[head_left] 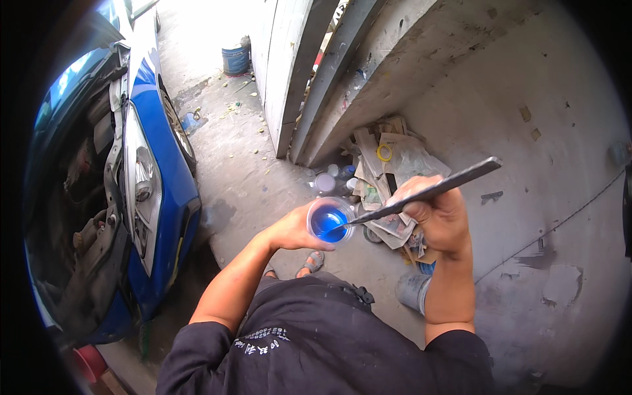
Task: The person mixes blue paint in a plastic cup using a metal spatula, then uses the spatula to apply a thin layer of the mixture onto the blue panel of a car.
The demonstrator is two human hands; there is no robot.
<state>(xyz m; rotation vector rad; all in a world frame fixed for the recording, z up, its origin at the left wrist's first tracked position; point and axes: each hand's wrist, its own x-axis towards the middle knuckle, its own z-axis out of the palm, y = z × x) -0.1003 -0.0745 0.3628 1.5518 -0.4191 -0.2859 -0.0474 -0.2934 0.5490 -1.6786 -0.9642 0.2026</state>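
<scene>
My left hand (pixel 294 227) is wrapped round a clear plastic cup (pixel 351 212) in front of my body. Bright blue liquid paint (pixel 327 219) lies inside it. A long, flat dark stirring stick (pixel 438 191) is pinched in the fingers of my right hand (pixel 442 220). The stick slants down to the left, and its narrow lower end reaches into the cup and touches the paint. Its wide upper end sticks out past my right hand. My fingertips behind the cup are partly hidden.
A blue car with its bonnet raised shows its headlight (pixel 143 181) at left. Several bottles and a lidded jar (pixel 324 183) stand on the floor beyond the cup, beside piled newspapers (pixel 395 148) with a yellow tape roll (pixel 384 153). A grey bucket (pixel 412 291) stands by the right wall.
</scene>
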